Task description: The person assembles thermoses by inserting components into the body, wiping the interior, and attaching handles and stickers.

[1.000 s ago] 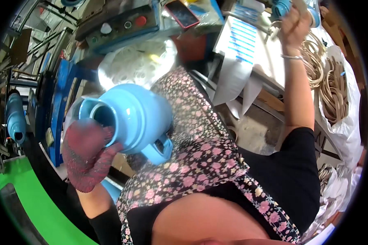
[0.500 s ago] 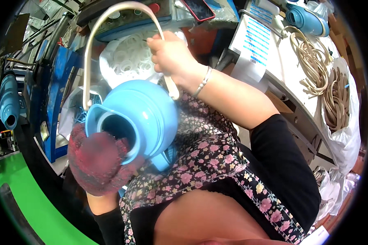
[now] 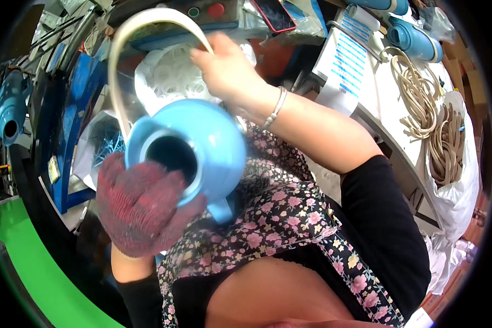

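Observation:
A blue thermos jug [image 3: 220, 139] is tilted in front of my apron, its dark round mouth facing up toward me. My left hand [image 3: 142, 205], in a dark red knit glove, is closed on the jug near its spout, with the fingers over the rim. An arched cream carrying handle [image 3: 116, 82] rises over the jug. My bare right hand [image 3: 229, 68], with a bracelet at the wrist, is closed on the handle's right arm. That hand hides the handle's right end, and the glove covers part of the rim.
Behind the jug stands a bag of translucent rings [image 3: 172, 74]; left of it is a bag of blue strips [image 3: 109, 145]. Another blue jug [image 3: 11, 115] lies far left. On the right table [image 3: 369, 101] are labels and cream handle strips [image 3: 413, 98]. A phone [image 3: 273, 13] lies at the back.
The jug has shifted slightly right and its mouth has turned more toward me. My left fingers have moved over the rim. The handle leans a little differently in my right hand.

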`<state>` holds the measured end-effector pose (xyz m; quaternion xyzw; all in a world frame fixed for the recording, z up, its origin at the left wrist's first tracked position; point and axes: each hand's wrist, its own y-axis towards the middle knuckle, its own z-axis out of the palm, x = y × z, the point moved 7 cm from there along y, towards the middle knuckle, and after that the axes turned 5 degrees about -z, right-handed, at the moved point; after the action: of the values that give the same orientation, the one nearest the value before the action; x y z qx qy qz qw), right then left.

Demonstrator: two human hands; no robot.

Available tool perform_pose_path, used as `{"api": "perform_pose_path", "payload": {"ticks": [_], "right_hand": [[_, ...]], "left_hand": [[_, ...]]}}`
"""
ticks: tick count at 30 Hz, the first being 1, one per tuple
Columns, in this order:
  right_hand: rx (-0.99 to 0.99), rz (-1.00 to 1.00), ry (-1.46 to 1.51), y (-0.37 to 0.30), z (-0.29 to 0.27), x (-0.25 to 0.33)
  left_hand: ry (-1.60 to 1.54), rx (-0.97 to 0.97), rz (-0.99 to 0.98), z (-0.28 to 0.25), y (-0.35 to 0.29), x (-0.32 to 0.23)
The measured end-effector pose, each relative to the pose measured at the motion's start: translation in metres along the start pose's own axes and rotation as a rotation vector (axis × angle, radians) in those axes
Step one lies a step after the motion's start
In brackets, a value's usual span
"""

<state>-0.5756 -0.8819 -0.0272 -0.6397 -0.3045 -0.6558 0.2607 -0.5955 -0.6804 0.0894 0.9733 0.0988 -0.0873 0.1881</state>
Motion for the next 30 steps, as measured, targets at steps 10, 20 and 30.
{"api": "perform_pose_path", "payload": {"ticks": [10,20,30], "right_hand": [[0.321,0.274,0.325,-0.032,0.009,-0.013],[0.304,0.446,0.480,-0.041,0.002,-0.032],[0.494,-0.567,0.143,-0.073,0.003,0.071]], "left_hand": [[-1.329,-0.399,-0.672,0.114,-0.033,0.135],[-1.446,-0.371,-0.890,0.112,-0.038,0.114],[-1.145,-0.302,-0.749,0.108,-0.029,0.121]]}}
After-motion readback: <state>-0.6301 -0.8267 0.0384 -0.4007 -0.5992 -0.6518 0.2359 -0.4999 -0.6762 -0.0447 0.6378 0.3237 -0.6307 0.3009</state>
